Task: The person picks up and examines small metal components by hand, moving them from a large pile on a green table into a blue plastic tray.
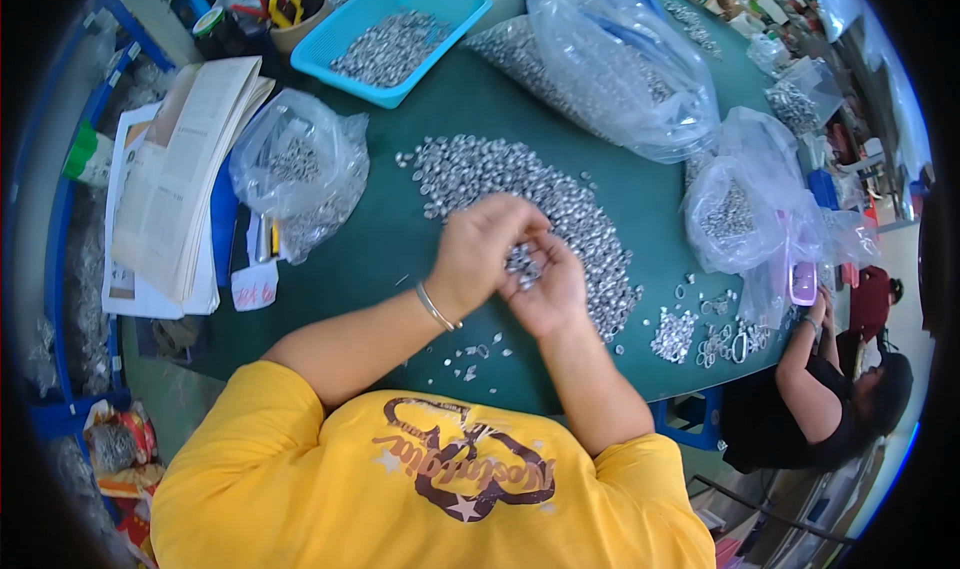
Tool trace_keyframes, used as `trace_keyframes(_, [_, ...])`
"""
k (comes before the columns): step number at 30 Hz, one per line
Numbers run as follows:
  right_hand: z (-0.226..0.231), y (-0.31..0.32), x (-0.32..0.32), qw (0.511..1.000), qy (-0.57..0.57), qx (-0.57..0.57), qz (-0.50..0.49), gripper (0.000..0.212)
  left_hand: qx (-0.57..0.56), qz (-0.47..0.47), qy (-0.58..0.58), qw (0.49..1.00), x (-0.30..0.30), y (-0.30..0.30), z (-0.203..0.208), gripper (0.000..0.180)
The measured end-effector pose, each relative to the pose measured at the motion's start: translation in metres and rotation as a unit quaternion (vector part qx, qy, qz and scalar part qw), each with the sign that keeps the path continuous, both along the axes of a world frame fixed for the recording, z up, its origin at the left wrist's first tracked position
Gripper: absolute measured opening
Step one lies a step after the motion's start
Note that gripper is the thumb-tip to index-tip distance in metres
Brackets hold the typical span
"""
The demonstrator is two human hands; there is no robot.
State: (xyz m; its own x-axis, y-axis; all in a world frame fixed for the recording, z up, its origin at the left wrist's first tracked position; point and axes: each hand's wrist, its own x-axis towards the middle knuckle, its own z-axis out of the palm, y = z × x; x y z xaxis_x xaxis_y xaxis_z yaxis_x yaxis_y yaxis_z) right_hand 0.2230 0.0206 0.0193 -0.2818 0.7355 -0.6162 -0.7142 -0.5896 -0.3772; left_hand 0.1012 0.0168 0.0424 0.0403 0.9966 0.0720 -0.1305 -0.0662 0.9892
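A wide heap of small silvery metal parts (590, 234), many of them ring-like, is spread on the green table (400, 239) just beyond my hands. My right hand (555, 294) is cupped palm up at the heap's near edge, with several of the small metal parts (522, 267) lying in it. Over that palm bends my left hand (485, 249), a metal bangle (438, 309) round its wrist. Its fingers are drawn together at the tips, and whatever they pinch is hidden. A few loose pale bits (468, 359) lie on the table close to me.
A turquoise basket (455, 4) of metal parts stands at the back. Filled plastic bags sit at left (300, 169), back (625, 69) and right (735, 199). Papers (180, 189) lie far left. Smaller piles (675, 336) are near a co-worker in black (800, 409) at right.
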Motion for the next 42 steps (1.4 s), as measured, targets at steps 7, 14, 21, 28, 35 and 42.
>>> trace_keyframes(7, [-0.029, -0.005, 0.004, 0.983, 0.039, 0.174, -0.043, 0.027, 0.35, 0.067, 0.305, 0.883, 0.029, -0.013, 0.004, 0.033])
trace_keyframes(14, [0.068, 0.097, 0.056, 0.975, 0.094, 0.195, -0.044, 0.024, 0.216, 0.093, 0.137, 0.962, -0.015, -0.018, 0.003, 0.024])
trace_keyframes(21, [0.11, 0.221, 0.079, 0.939, -0.022, 0.263, -0.221, 0.037, 0.112, 0.08, 0.058, 0.989, -0.032, -0.03, -0.009, 0.016])
trace_keyframes(28, [0.083, 0.251, 0.092, 0.898, -0.221, 0.35, -0.152, 0.034, 0.082, 0.122, 0.083, 0.986, -0.057, -0.029, -0.021, 0.015])
trace_keyframes(35, [0.062, 0.127, 0.018, 0.499, -0.61, 0.615, -0.032, 0.019, 0.182, 0.115, 0.373, 0.902, -0.085, 0.022, -0.032, 0.023])
trace_keyframes(42, [-0.025, 0.079, -0.005, 0.24, -0.74, 0.573, 0.259, 0.063, 0.239, -0.006, 0.576, 0.782, -0.062, 0.056, -0.064, 0.045])
